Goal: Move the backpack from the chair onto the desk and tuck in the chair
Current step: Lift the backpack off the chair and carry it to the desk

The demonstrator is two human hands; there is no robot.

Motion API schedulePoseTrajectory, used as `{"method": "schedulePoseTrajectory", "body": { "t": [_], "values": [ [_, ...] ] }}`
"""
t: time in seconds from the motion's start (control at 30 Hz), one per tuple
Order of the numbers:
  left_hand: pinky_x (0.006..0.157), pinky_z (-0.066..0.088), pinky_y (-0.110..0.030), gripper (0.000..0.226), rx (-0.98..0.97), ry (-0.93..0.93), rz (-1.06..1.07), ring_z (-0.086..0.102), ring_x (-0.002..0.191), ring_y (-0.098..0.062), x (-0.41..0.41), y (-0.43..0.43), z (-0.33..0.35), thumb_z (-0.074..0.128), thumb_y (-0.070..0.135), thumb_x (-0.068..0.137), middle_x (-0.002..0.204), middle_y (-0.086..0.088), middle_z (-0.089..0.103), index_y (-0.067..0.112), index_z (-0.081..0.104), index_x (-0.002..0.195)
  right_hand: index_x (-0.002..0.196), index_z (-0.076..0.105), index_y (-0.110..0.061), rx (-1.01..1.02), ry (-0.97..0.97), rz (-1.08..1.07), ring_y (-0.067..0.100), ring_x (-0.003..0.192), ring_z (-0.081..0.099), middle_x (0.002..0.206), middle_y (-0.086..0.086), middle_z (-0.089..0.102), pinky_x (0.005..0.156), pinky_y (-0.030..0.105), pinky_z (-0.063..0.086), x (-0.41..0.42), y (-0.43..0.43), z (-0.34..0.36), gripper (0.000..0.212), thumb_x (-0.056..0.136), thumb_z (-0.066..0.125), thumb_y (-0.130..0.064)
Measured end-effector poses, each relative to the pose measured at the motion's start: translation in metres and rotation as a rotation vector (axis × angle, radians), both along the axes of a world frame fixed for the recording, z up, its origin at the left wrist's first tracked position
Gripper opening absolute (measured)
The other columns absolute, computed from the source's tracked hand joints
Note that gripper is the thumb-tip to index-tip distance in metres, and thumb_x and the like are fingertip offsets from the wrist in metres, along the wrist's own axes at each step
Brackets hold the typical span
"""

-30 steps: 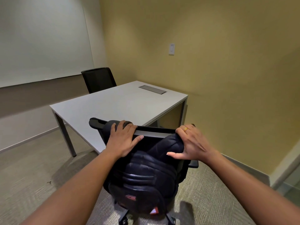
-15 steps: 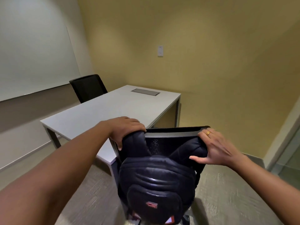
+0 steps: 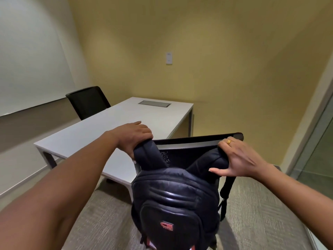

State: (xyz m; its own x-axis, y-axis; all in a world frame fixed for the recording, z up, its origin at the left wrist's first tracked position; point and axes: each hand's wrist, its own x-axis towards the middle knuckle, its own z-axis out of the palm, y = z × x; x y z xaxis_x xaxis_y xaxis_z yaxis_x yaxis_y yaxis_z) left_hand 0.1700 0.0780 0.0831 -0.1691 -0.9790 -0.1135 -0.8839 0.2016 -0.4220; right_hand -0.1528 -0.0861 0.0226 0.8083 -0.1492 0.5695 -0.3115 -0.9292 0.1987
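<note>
— While the backpack (image 3: 177,201) hangs by its straps over the chair (image 3: 196,141) back, is anything finished?

— Nothing, by the look of it. The left hand (image 3: 134,137) has its grip curled tight round the left strap at the top of the backrest; the right hand (image 3: 237,159) pinches the other strap, thumb spread out.

— And the bench (image 3: 100,130)?

— Bare, just beyond the chair, which stands at its near corner, not tucked in.

— So what remains?

— Probably everything: freeing the straps, lifting the backpack across onto the bench, then pushing the chair under.
</note>
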Motion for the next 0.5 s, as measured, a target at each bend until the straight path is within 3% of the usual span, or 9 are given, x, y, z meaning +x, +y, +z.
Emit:
{"method": "schedulePoseTrajectory", "body": {
  "t": [0.2,0.5],
  "values": [
    [0.084,0.047,-0.032,0.079,-0.009,0.008,0.123,0.048,0.102,-0.018,0.012,0.019,-0.001,0.063,0.075,0.056,0.113,-0.001,0.057,0.021,0.047,0.112,0.067,0.044,-0.009,0.032,-0.005,0.0,0.017,0.055,0.036,0.059,0.002,0.043,0.055,0.029,0.038,0.009,0.012,0.014,0.065,0.063,0.056,-0.073],
    [0.079,0.042,-0.031,0.088,-0.058,0.043,0.169,0.047,0.11,-0.018,0.014,0.037,-0.005,0.063,0.078,0.05,0.122,0.004,0.053,0.027,0.041,0.119,0.07,0.045,-0.009,-0.001,0.114,-0.028,0.021,0.051,0.037,0.058,0.002,0.041,0.052,0.027,0.024,0.011,0.03,0.043,0.066,0.063,0.055,-0.074]
  ]
}}
